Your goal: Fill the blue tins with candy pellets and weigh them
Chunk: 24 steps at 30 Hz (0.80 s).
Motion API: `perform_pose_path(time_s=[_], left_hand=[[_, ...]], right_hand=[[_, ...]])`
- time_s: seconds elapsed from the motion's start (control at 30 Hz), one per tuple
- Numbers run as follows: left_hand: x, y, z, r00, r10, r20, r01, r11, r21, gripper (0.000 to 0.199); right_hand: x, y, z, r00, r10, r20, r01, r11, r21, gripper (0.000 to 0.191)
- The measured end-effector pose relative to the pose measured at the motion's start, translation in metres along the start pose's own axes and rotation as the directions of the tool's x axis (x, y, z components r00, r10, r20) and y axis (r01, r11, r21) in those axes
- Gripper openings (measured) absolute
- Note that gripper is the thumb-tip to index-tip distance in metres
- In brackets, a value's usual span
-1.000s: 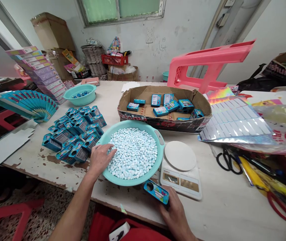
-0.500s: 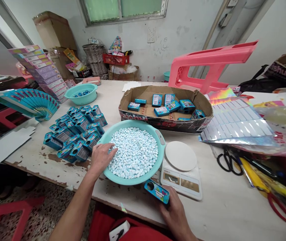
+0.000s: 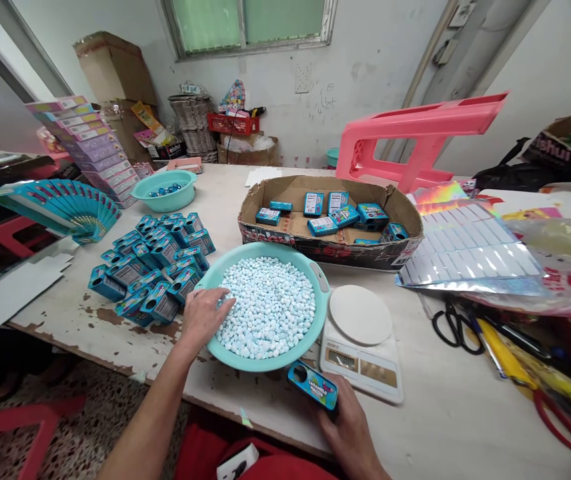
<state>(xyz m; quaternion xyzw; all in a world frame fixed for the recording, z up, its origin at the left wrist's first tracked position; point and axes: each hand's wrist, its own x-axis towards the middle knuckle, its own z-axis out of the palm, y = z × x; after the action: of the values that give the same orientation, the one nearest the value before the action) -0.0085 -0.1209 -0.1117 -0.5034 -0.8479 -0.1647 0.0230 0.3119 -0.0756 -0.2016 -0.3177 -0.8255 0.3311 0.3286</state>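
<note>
My left hand rests over the left rim of a turquoise bowl, its fingers apart at the edge of many small pale-blue and white candies. Nothing shows between those fingers. My right hand is closed around a blue candy box just below the bowl; a round hole shows in the box's top. Many similar blue boxes stand in a cluster left of the bowl, their holes facing up. To the bowl's right sits a white kitchen scale with a bare round plate.
Behind the bowl, a low cardboard box holds several blue boxes. A smaller bowl contains blue shiny balls. Silver sticker sheets, black scissors and red-handled scissors lie at right. A pink stool stands beyond the table.
The view has tipped up slightly, so everything sits a little lower. Both hands hold nearly the same positions, and the candy box stays in my right hand.
</note>
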Motion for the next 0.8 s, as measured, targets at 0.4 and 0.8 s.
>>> perform_pose_path(time_s=[0.4,0.8], left_hand=[[-0.001,0.0,-0.001,1.0,0.006,-0.004,-0.006,1.0,-0.024,0.033],[-0.001,0.0,0.0,0.999,0.033,0.021,-0.033,0.999,0.011,0.033]], right_hand=[[-0.005,0.009,0.004,1.0,-0.022,-0.007,0.021,0.999,-0.032,0.035],[-0.007,0.01,0.005,1.0,-0.028,0.007,0.028,0.999,-0.03,0.037]])
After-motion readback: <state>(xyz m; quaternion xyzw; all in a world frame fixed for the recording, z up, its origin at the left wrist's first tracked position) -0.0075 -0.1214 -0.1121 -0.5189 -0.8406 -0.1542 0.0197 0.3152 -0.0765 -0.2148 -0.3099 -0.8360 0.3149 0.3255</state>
